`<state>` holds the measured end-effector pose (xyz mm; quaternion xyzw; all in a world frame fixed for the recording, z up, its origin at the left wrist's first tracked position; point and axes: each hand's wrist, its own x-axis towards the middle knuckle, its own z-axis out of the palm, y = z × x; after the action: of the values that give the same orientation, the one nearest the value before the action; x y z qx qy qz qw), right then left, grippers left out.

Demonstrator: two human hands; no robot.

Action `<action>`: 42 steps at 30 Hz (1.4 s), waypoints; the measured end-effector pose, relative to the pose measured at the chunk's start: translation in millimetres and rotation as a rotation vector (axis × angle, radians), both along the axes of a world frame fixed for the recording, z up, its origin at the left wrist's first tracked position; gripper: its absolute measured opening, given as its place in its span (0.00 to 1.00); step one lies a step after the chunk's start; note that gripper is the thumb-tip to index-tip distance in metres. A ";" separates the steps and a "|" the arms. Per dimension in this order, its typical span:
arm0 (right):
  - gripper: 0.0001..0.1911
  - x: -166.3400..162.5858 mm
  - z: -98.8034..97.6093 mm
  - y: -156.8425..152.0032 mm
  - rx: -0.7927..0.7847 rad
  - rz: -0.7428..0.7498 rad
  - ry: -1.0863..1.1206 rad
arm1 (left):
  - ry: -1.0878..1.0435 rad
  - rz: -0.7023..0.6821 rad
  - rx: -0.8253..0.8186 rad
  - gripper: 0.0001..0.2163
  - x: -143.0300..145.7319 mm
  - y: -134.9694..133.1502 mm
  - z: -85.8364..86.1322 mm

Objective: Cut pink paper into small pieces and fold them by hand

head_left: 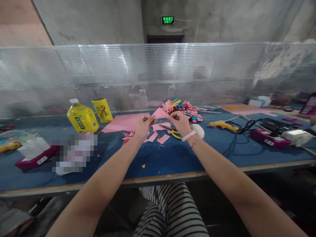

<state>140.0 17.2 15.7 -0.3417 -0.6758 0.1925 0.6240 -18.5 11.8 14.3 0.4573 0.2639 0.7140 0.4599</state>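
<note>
A piece of pink paper [160,113], roughly triangular in outline, is held up between my two hands over the blue table. My left hand [144,125] pinches its left corner, fingers closed. At its right corner my right hand [179,122] pinches it too; a fluffy white band is on that wrist. Below the hands lie cut pink paper pieces [163,139] and scissors with yellow handles [175,134], partly hidden by my right hand. Larger pink sheets [123,122] lie to the left. Behind my right hand is a pile of pink, blue and yellow fringed paper strips [189,110].
A bottle of yellow liquid [82,117] and a yellow can [102,110] stand at the left. Yellow glue gun [223,125] and purple power strip [270,137] with cables lie right. Another purple strip [37,158] is left. A perforated metal screen [118,75] runs along the back.
</note>
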 end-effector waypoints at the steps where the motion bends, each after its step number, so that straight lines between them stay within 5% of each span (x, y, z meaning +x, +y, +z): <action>1: 0.06 0.5 -0.1 0.6 0.005 0.021 -0.012 | 0.005 -0.002 0.001 0.12 -0.6 -0.3 0.4; 12: 0.08 5.6 -2.2 8.2 0.010 0.015 -0.051 | 0.063 -0.058 0.003 0.11 -1.9 1.6 -0.9; 29: 0.09 -2.6 -3.3 1.7 -0.049 -0.104 -0.028 | 0.005 0.091 -0.064 0.11 5.2 2.8 -4.9; 42: 0.10 -3.4 -5.1 5.9 -0.110 -0.003 0.095 | -0.055 0.056 -0.065 0.12 3.2 3.1 -3.8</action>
<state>136.6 23.0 10.6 -0.3671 -0.6334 0.2445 0.6358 -15.3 14.9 10.4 0.4148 0.2869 0.7298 0.4615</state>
